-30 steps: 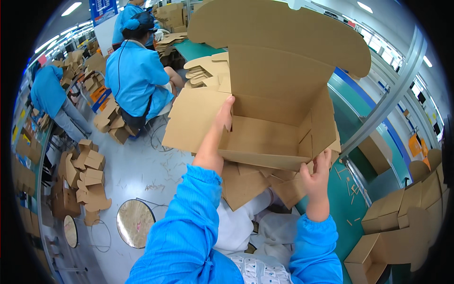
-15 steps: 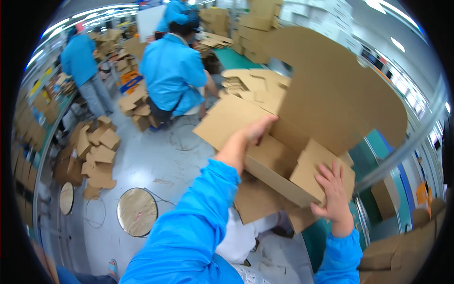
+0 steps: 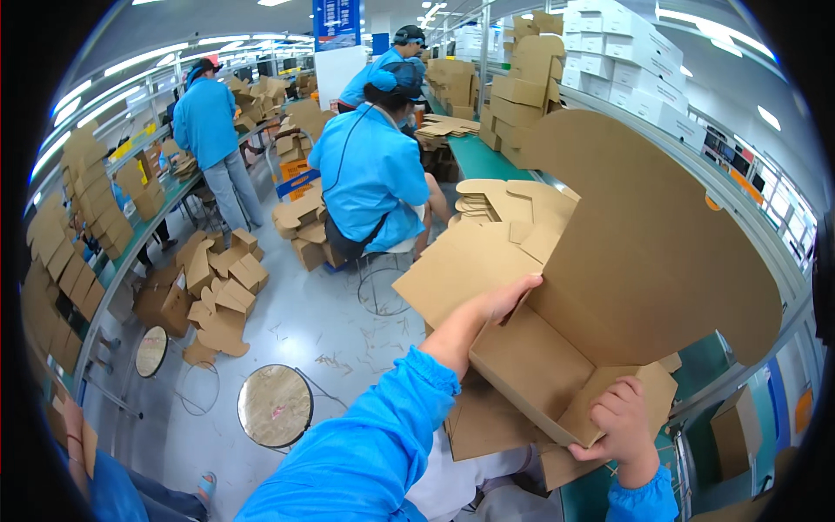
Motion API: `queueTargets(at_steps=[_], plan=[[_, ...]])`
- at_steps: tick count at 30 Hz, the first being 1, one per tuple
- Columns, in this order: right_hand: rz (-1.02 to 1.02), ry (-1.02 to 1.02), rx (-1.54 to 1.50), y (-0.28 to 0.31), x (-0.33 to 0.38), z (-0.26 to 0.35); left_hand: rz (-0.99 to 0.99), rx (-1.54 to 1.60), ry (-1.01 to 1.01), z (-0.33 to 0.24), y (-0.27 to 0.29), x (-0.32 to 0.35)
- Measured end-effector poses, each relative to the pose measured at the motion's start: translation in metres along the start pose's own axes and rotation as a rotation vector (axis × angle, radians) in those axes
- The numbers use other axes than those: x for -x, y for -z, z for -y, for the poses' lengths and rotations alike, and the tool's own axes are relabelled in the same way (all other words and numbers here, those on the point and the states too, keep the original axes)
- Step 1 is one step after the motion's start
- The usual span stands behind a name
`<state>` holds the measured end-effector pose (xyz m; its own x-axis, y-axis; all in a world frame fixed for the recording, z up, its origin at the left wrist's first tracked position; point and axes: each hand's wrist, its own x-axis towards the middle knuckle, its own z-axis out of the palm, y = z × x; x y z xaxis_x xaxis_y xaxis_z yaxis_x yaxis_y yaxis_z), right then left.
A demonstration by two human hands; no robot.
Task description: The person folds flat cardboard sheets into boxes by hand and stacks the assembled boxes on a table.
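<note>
The half-folded brown corrugated cardboard box (image 3: 600,304) looks light, stiff yet creasable; the left hand (image 3: 504,300) pinches its side flap, the right hand (image 3: 619,422) clasps its front corner.

The hall is brightly and evenly lit by long ceiling light strips (image 3: 217,39), which leave only soft, faint shadows under the round stool (image 3: 275,405) on the pale floor (image 3: 304,322). The fisheye lens bends straight edges toward a black circular rim, and the white boxes (image 3: 644,70) at upper right look slightly washed out. The near blue sleeve (image 3: 365,444) is a little soft, while the mid-ground stays sharp.
</note>
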<state>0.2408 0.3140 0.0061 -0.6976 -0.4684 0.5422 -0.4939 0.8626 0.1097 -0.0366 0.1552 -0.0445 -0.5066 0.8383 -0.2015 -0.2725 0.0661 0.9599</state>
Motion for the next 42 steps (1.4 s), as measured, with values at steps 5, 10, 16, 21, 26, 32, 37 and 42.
queueTargets(at_steps=[5, 10, 16, 21, 26, 32, 37, 42], plan=[[0.051, -0.017, -0.001, -0.002, 0.002, -0.002, -0.053, -0.055, -0.072, -0.011, -0.011, 0.000], [0.163, -0.069, 0.003, 0.004, -0.004, 0.014, -0.072, -0.254, -0.036, -0.048, -0.030, 0.034], [0.652, 0.003, 0.004, -0.005, 0.001, 0.013, 0.241, -0.272, -0.358, -0.045, -0.041, 0.014], [0.849, -0.038, -0.117, -0.001, -0.022, 0.009, 0.327, -0.215, -0.358, -0.039, -0.035, 0.010], [1.147, -0.067, -0.273, 0.000, -0.043, -0.006, 0.363, -0.209, -0.468, -0.030, -0.034, 0.002], [1.421, -0.096, -0.206, 0.000, -0.063, -0.008, 0.371, -0.205, -0.366, -0.030, -0.028, 0.002], [1.288, -0.117, -0.207, 0.006, -0.047, -0.001, 0.169, -0.101, -0.570, -0.020, -0.018, 0.002], [0.668, 0.010, -0.057, 0.022, 0.003, 0.020, -0.254, 0.134, -0.688, 0.008, 0.020, 0.099]])
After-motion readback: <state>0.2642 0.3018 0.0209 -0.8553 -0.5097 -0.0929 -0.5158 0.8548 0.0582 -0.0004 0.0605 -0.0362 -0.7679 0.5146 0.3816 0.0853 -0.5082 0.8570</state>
